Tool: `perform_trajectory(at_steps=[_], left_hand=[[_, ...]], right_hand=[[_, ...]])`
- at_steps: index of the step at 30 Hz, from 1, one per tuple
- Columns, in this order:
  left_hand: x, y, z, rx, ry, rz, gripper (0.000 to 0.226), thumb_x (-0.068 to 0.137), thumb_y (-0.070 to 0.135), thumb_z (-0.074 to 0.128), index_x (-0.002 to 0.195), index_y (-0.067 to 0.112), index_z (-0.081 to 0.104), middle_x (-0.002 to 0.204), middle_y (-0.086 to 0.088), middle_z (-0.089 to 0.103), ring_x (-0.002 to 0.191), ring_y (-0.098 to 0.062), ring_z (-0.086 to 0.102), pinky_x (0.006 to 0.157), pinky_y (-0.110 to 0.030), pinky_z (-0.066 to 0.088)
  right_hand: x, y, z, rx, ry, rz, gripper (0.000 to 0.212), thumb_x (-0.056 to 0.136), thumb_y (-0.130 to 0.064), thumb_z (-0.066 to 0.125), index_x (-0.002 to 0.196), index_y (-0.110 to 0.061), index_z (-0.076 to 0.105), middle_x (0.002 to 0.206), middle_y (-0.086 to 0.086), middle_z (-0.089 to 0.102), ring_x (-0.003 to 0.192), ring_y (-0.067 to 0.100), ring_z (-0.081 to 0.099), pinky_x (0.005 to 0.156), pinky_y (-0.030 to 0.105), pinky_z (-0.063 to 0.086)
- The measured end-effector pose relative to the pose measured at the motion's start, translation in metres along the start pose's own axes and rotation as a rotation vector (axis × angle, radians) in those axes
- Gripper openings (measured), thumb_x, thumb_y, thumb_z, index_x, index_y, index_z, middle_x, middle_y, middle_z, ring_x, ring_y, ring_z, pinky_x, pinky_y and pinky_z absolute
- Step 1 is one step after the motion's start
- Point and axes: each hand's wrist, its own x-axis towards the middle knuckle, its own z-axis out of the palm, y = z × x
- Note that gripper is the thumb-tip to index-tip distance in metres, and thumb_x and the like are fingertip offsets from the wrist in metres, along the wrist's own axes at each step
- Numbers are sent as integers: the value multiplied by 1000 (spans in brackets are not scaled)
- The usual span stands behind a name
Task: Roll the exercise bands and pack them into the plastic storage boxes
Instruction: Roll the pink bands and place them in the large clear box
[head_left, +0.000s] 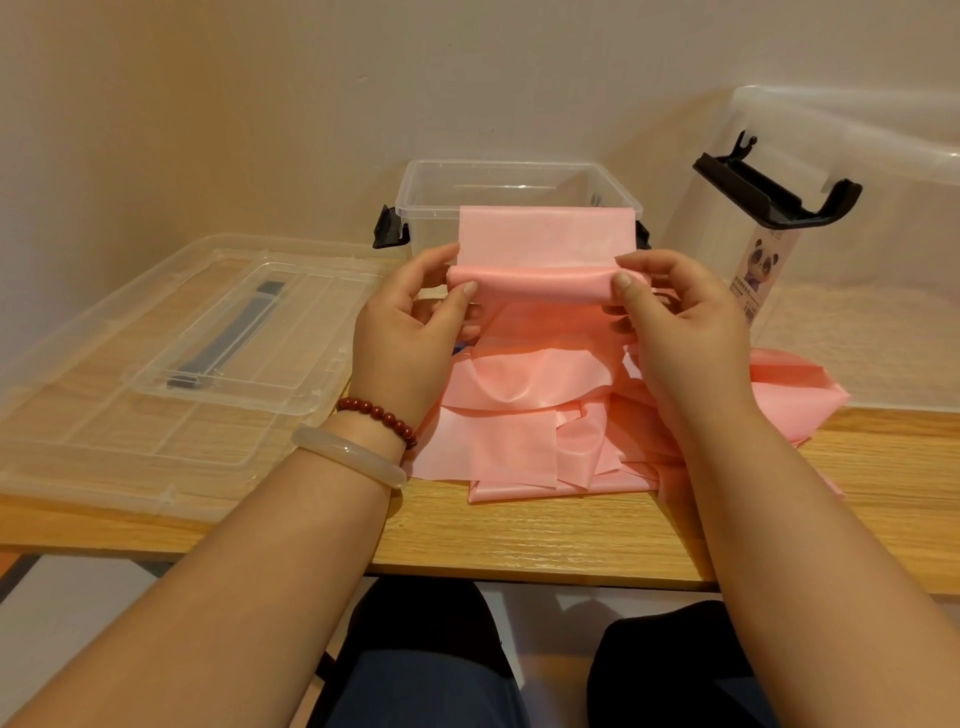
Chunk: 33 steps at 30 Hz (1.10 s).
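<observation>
The left hand (415, 327) and right hand (680, 332) hold a pink band (530, 283) above the middle of the tabletop (519, 540), each at 1 end of a short rolled tube. On both hands the fingers (439, 260) are curled round the roll, with the thumb pressed on its near side, so both grip it firmly. From the roll a flat stretch of band rises and drapes over the near rim of a clear box (415, 182), which stands open at the far edge with black latches on its 2 sides. Below the hands, more pink material lies in a loose pile (519, 447) reaching toward the near edge; whether it is 1 band or several cannot be told. A clear lid (156, 374) lies flat at the left edge. A 2nd box (852, 135), with a black handle and a panda label, stands at the far right corner. The left wrist wears a bead bracelet (379, 415) and a pale bangle (348, 457).
</observation>
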Motion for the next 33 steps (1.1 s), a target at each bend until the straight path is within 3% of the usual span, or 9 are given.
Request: perform_trajectory(at_steps=[3,9,13,16,20,23,25,30,33], left_hand=[[1,0,0,-4,6,11,27,90,7,63,99,32,62,101,1,67,80,-20,71,69,-39,61],[1,1,-2,-12,15,19,22,90,10,66,105,25,67,108,-7,68,93,-17,68,63,-16,54],[1,2,-3,53,6,72,21,92,14,63,106,29,64,112,-8,66,94,-18,67,63,-12,52],[0,4,-2,20,24,56,24,93,10,61,109,28,63,103,-5,68,85,-7,68,62,-11,51],[-1,5,0,-11,29,25,26,93,9,60,106,32,63,94,3,68,72,-5,68,62,-19,56],[0,2,0,16,31,17,25,92,12,62,100,36,63,101,2,65,81,-14,69,66,-36,61],[1,2,-1,9,16,21,24,93,11,61,100,35,62,105,0,64,83,-14,69,67,-37,61],[-1,2,-1,-27,-19,9,20,93,9,61,103,24,68,108,-3,66,88,-10,69,69,-22,56],[0,2,-2,47,-72,86,29,93,2,56,109,24,65,113,8,58,98,-2,63,72,-15,53]], right_hand=[[0,-1,-1,16,-7,13,17,91,-19,63,107,-23,68,109,4,67,88,12,68,62,13,51],[1,1,-1,7,-11,-3,21,91,-15,65,110,-22,65,103,0,68,73,8,68,63,18,53],[2,2,0,-11,-1,1,14,92,-20,64,104,-25,67,96,2,70,70,9,67,54,15,48],[2,2,-1,-21,6,18,11,92,-24,64,102,-26,69,95,-1,70,70,7,66,54,14,47],[2,1,-1,-54,8,6,5,93,-28,63,97,-28,67,91,-3,70,64,3,64,59,18,51],[3,2,-1,-58,14,2,3,94,-30,62,93,-31,65,90,-3,70,65,3,63,60,19,51],[3,2,0,-34,14,-3,6,94,-27,62,99,-29,64,93,-2,69,68,5,66,58,20,50],[3,2,0,-11,18,-13,13,94,-26,61,88,-37,67,86,-1,69,68,10,64,56,20,47],[3,3,0,-14,33,-2,13,94,-30,61,85,-38,67,89,1,70,66,8,62,57,20,48]])
